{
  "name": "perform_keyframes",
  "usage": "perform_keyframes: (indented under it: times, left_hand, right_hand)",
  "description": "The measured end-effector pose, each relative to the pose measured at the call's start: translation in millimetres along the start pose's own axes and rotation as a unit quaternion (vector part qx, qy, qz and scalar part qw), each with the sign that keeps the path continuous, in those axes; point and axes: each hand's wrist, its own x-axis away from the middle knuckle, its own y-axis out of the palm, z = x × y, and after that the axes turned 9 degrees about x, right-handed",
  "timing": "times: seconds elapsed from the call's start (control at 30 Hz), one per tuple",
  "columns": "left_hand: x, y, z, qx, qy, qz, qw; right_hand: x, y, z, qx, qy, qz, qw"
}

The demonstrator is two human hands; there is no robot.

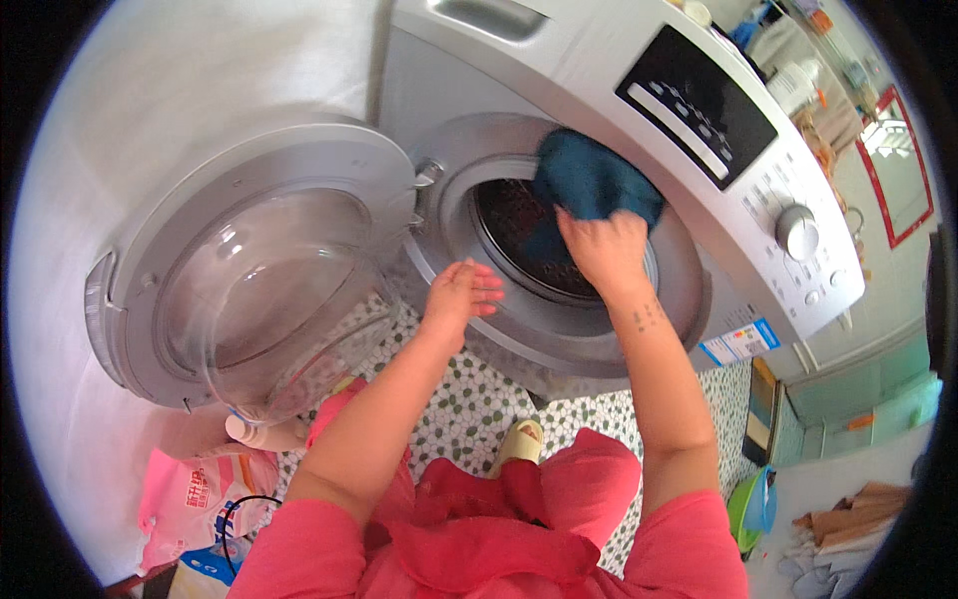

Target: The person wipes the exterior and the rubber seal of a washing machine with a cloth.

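Observation:
A front-loading washing machine [479, 135] stands before me with its round door [172, 224] swung out to the left. My right hand [606, 243] grips a dark teal cloth [599, 176] at the upper right of the opening. Part of the cloth lies over the door ring, against the underside of the control panel. Some dark fabric shows dimly inside the drum [516, 224]. Nothing is in my left hand [465, 292], which hovers just left of the opening, fingers apart, near the ring's lower left edge.
The door's clear glass bowl [299, 329] juts toward my left forearm. A pink printed bag [202, 494] and a pale bottle [262, 433] stand at the lower left. Green and blue basins [748, 509] sit at the right. Pebble-patterned flooring [479, 404] lies below.

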Motion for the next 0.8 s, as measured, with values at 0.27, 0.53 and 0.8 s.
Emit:
perform_keyframes:
  times: [0.27, 0.53, 0.8]
  left_hand:
    - [5, 5, -7, -0.022, -0.005, -0.002, 1.000]
    - [6, 4, -11, -0.045, -0.009, -0.018, 0.999]
    - [4, 0, -7, -0.022, 0.013, -0.032, 0.999]
  right_hand:
    - [157, 62, -27, -0.078, 0.476, -0.023, 0.876]
    - [195, 51, -106, -0.231, 0.639, -0.085, 0.729]
    - [173, 17, -72, -0.238, 0.577, -0.091, 0.776]
